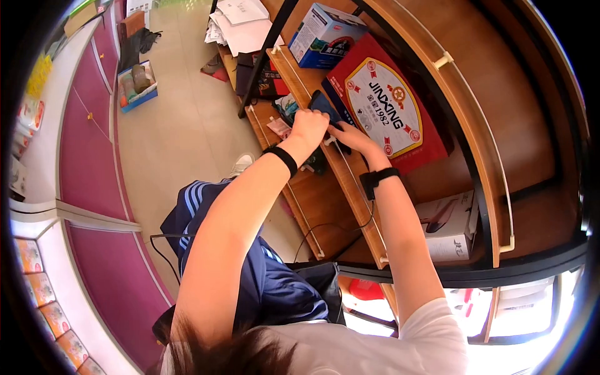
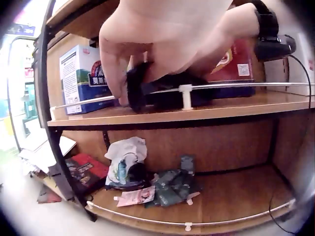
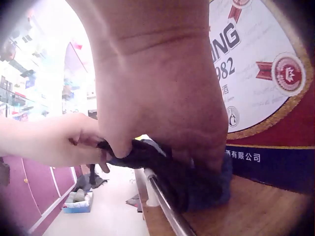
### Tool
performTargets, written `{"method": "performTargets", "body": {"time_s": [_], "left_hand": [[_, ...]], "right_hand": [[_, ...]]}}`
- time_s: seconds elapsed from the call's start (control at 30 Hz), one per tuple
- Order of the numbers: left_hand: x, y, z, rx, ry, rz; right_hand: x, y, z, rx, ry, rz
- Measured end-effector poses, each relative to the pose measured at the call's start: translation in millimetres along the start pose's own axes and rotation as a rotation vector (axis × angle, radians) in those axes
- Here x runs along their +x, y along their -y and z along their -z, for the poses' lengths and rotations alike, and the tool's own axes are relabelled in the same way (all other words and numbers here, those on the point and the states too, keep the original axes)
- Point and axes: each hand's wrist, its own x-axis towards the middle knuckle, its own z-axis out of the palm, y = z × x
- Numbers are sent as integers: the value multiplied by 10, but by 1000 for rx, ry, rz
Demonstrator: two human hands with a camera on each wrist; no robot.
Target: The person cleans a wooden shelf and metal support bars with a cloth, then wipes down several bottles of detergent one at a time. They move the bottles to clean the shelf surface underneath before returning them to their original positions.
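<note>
A dark blue cloth (image 3: 197, 189) lies over the shelf's front edge by the metal rail (image 3: 167, 204). The left hand (image 1: 308, 131) grips one end of it with curled fingers; the left wrist view shows this hand (image 2: 157, 44) pinching a dark fold above the rail. Close beside it, the right hand (image 1: 356, 139) holds the other part of the cloth, its fingers partly hidden in the folds in the right wrist view (image 3: 167, 108). Behind the hands stands the red JINXING box (image 1: 387, 106).
A blue and white box (image 1: 325, 34) stands left of the red box, a white box (image 1: 447, 225) nearer the body. On the lower shelf lie dark green packets (image 2: 172, 187), a pink packet (image 2: 137, 196) and a white bag (image 2: 125, 152). A cable (image 1: 331, 225) hangs from the right wrist.
</note>
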Motion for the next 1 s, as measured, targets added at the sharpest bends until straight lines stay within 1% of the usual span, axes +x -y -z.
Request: {"method": "performTargets", "body": {"time_s": [0.03,0.07,0.13,0.2,0.27,0.3,0.43,0.53,0.6,0.67,0.73,0.8,0.87,0.93,0.97,1.0], "left_hand": [[52,54,-47,-16,-46,47],[124,128,-87,-29,-96,94],[270,287,-171,-48,-105,135],[387,440,-240,-87,-112,175],[502,577,-296,-83,-112,189],[549,641,-312,-88,-141,197],[690,809,-382,-108,-210,214],[776,877,-404,-110,-184,224],[786,886,-433,-130,-201,241],[807,878,-437,-146,-220,253],[806,811,-415,-136,-202,276],[810,753,-394,-101,-202,286],[752,691,-405,-59,-199,292],[684,609,-464,-32,-193,311],[638,572,-501,-26,-154,311],[573,518,-510,8,-142,297]], "right_hand": [[53,70,72,37,65,-30],[123,162,97,27,67,-24],[355,259,164,34,99,-56],[721,227,156,20,100,-58],[966,245,156,-44,82,-25],[1062,258,152,-6,74,-14],[1348,282,252,-4,74,52],[1525,286,298,-16,62,60],[1611,275,288,-59,37,35],[1630,258,300,-11,22,101],[1687,165,284,-4,62,87],[1721,160,260,-99,46,82],[1694,157,253,-97,38,89],[1560,223,301,-131,164,94],[1446,261,295,-170,139,100],[1517,101,225,-200,150,136]]}}
